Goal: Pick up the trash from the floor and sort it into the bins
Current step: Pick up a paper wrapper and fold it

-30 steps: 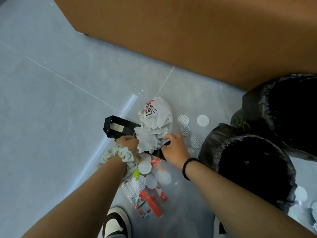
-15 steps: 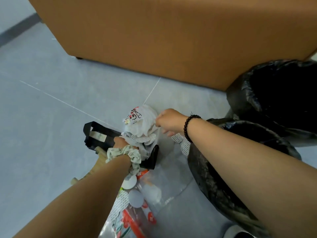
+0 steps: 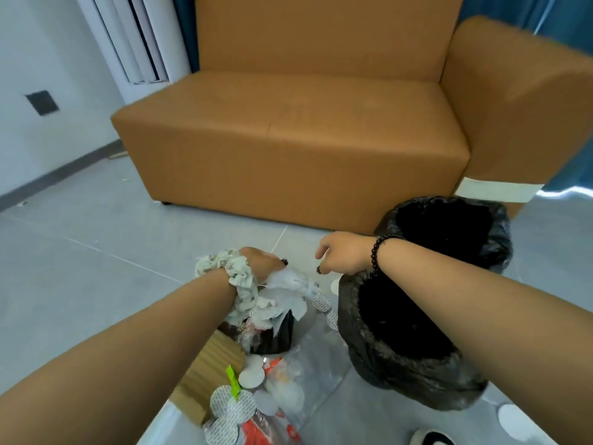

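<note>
My left hand point(image 3: 261, 263), with a pale scrunchie on the wrist, grips a bundle of crumpled white tissue and wrappers point(image 3: 282, 297) together with a black bag point(image 3: 272, 335), held off the floor. My right hand point(image 3: 343, 256) hovers beside it, fingers loosely curled and holding nothing, just above the rim of the near black-lined bin point(image 3: 401, 335). A second black-lined bin point(image 3: 449, 229) stands behind it by the sofa. Round white pads point(image 3: 231, 403), a red-printed plastic wrapper point(image 3: 269, 425) and a brown cardboard piece point(image 3: 208, 374) lie on the floor below my left arm.
A tan sofa point(image 3: 305, 139) fills the space ahead, its armrest at the right. The grey tiled floor point(image 3: 80, 252) stretches left to a white wall. More white pads point(image 3: 513, 419) lie at the lower right near a shoe point(image 3: 430, 438).
My view has lifted, bringing the whole sofa into sight. My left hand has raised the tissue and black bag off the floor. My right hand has let go and moved over the near bin.
</note>
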The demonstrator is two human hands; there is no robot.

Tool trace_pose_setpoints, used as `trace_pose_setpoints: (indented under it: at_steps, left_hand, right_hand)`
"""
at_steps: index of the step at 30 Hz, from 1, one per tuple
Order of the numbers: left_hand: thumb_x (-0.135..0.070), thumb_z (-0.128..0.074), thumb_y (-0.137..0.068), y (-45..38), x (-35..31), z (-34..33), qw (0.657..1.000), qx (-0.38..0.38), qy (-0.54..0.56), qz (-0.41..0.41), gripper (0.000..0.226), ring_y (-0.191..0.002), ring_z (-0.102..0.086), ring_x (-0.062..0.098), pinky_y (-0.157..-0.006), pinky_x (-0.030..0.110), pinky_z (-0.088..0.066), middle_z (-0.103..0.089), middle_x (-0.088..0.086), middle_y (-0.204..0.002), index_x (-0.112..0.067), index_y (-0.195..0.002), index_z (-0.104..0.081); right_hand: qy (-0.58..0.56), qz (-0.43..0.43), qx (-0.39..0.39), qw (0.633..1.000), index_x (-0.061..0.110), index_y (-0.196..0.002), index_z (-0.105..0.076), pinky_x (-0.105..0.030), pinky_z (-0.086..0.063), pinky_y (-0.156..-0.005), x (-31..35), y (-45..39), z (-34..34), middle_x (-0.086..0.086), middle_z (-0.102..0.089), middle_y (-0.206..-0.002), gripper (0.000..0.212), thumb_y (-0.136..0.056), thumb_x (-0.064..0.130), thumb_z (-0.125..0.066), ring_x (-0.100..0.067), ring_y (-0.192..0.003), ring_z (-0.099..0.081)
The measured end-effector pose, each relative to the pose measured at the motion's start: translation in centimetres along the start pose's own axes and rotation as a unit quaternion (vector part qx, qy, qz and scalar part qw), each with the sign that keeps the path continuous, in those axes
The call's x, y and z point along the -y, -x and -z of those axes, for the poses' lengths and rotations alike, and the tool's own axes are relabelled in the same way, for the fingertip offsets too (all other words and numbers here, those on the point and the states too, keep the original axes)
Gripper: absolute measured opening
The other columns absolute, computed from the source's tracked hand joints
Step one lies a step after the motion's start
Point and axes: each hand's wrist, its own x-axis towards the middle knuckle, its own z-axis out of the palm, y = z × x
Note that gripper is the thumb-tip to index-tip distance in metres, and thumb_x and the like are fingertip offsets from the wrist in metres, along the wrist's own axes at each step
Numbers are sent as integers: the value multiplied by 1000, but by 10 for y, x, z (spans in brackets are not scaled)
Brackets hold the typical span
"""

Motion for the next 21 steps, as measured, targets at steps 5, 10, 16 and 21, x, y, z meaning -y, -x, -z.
trace_pose_setpoints:
  at_steps: [5, 10, 16, 21]
  left_hand:
    - [-12, -65, -83, 44, -13, 27, 989, 6, 149, -2, 38, -68, -55, 21, -66, 34, -51, -57, 10, -82, 3, -118, -56]
    - [-9, -64, -83, 89, -16, 55, 968, 44, 247, 1, 29, -70, -56, 26, -61, 33, -54, -57, 17, -91, 2, -109, -58]
    - [0, -68, -78, 129, -2, 79, 979, 17, 163, -118, 76, -71, -65, 16, -72, 36, -55, -67, 7, -109, -19, -143, -33]
    - [2, -67, -81, 156, 0, 74, 959, -12, 101, -264, 44, -80, -71, 15, -78, 42, -57, -75, -4, -85, -21, -115, -51]
  right_hand:
    - [-10, 49, -20, 999, 21, -138, -41, -31, -45, -95, 32, 63, 2, -1, -43, -139, 55, -88, 24, -64, -19, -119, -49]
    - [-76, 110, -138, 981, 30, -123, -54, -35, -47, -98, 48, 112, -3, 9, -51, -131, 40, -86, 26, -66, -13, -119, -52]
    - [-195, 91, -219, 952, 29, -128, -50, -19, -47, -66, 53, 164, -3, 11, -50, -125, 45, -88, 10, -57, -5, -99, -59]
    - [-339, 69, -260, 902, 26, -105, -62, -29, -55, -80, 57, 188, -7, 6, -64, -106, 18, -89, 19, -59, -10, -91, -66]
